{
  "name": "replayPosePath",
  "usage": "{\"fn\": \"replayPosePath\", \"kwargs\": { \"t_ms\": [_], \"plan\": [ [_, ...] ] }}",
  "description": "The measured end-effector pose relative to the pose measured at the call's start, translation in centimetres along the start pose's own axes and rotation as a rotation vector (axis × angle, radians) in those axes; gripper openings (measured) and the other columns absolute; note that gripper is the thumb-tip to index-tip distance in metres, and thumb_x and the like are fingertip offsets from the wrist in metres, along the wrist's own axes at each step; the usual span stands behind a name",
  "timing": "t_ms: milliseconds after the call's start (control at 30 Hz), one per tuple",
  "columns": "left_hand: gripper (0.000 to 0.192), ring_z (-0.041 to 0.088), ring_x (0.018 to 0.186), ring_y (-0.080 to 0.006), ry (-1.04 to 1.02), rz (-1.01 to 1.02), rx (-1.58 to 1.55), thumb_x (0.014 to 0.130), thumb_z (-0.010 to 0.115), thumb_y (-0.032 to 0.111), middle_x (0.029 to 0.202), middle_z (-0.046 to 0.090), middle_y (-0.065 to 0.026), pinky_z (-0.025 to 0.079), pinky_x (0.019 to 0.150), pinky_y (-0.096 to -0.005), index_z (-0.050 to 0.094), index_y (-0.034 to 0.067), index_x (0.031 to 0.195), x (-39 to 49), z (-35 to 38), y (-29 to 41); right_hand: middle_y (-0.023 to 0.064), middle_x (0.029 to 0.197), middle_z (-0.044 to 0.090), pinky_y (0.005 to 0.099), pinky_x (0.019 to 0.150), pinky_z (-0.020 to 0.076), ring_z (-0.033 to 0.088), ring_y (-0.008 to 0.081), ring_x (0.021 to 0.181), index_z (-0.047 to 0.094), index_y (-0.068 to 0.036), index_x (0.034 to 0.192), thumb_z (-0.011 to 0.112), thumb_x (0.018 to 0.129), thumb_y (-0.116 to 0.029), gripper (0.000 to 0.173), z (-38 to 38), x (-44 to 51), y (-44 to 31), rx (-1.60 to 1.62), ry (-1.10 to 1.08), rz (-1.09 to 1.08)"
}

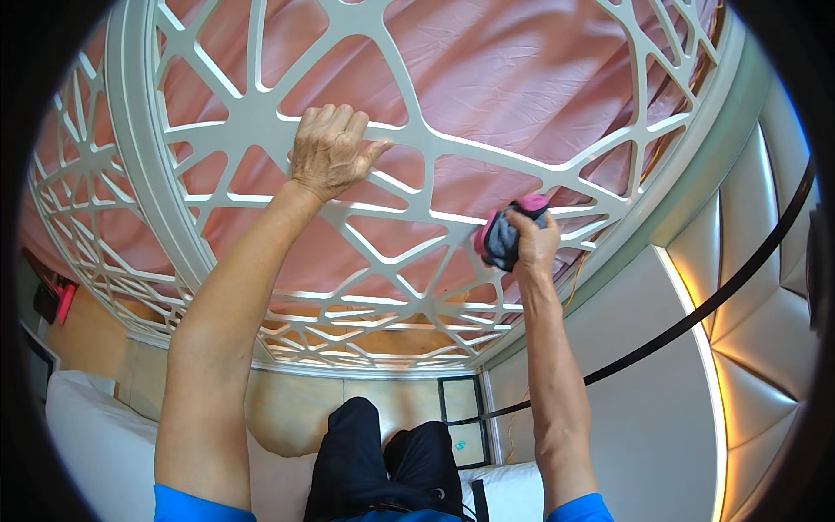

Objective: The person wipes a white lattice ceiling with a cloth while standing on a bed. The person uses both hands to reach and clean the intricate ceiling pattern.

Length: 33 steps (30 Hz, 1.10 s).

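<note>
A white openwork lattice panel (417, 147) with irregular web-shaped cutouts stands before me, and pink fabric (509, 78) hangs behind it. My left hand (333, 150) rests on a bar of the lattice, left of the middle, its fingers hooked over the bar. Bunched in my right hand (536, 238) is a grey cloth (505, 238) with pink and black parts, which lies against the lattice at its lower right.
An upholstered wall panel (750, 320) with a lit edge stands at the right, and a black strap (691, 320) crosses in front of it. White bedding (98, 424) lies at lower left. A black-framed glass piece (464, 417) is near my knees.
</note>
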<state>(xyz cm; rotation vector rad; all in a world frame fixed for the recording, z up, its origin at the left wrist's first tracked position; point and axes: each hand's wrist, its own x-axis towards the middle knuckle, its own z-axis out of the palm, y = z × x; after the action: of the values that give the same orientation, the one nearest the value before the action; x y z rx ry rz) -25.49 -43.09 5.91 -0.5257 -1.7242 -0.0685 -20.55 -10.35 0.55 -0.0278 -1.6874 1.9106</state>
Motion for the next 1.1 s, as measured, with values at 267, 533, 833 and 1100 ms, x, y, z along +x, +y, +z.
{"fn": "replayPosePath", "kwargs": {
  "t_ms": [267, 533, 833, 1100],
  "plan": [
    [0.045, 0.053, 0.072, -0.0237, 0.068, 0.008, -0.004, 0.081, 0.076, 0.053, 0.073, 0.051, -0.0049, 0.039, 0.069, -0.0399, 0.059, 0.011, 0.08, -0.1, 0.8, -0.1, 0.0007, 0.091, 0.064, 0.0297, 0.072, 0.0515, 0.061, 0.0116, 0.08, 0.064, -0.005, 0.105, 0.08, 0.077, -0.005, 0.032, 6.3, -0.1, -3.5, 0.056, 0.057, -0.314],
    [0.049, 0.054, 0.072, -0.0253, 0.043, 0.015, 0.005, 0.089, 0.068, 0.057, 0.074, 0.053, -0.0063, 0.04, 0.07, -0.0407, 0.063, 0.009, 0.086, 0.0, 0.9, 0.2, 0.0152, 0.09, 0.067, 0.038, 0.076, 0.0533, 0.067, 0.0275, 0.08, 0.064, -0.003, 0.103, 0.079, 0.078, -0.014, 0.031, 12.8, -4.7, -3.0, -0.341, -0.13, -0.589],
    [0.047, 0.053, 0.071, -0.0246, 0.093, 0.033, 0.03, 0.089, 0.069, 0.056, 0.074, 0.054, -0.0055, 0.039, 0.069, -0.0401, 0.062, 0.01, 0.086, -0.3, 1.3, -0.2, 0.0205, 0.093, 0.069, 0.044, 0.078, 0.0535, 0.068, 0.0394, 0.086, 0.067, -0.005, 0.105, 0.075, 0.075, -0.016, 0.033, 2.9, -2.8, 1.0, -0.829, -0.202, -0.465],
    [0.048, 0.053, 0.071, -0.0248, 0.1, 0.022, 0.05, 0.087, 0.069, 0.057, 0.074, 0.054, -0.0057, 0.039, 0.07, -0.0396, 0.064, 0.01, 0.086, -0.2, 1.1, -0.1, 0.0194, 0.088, 0.071, 0.0427, 0.072, 0.0548, 0.071, 0.0353, 0.08, 0.067, -0.005, 0.101, 0.078, 0.08, -0.023, 0.03, 5.2, -2.1, 1.3, -0.655, -0.17, -0.391]
  ]
}}
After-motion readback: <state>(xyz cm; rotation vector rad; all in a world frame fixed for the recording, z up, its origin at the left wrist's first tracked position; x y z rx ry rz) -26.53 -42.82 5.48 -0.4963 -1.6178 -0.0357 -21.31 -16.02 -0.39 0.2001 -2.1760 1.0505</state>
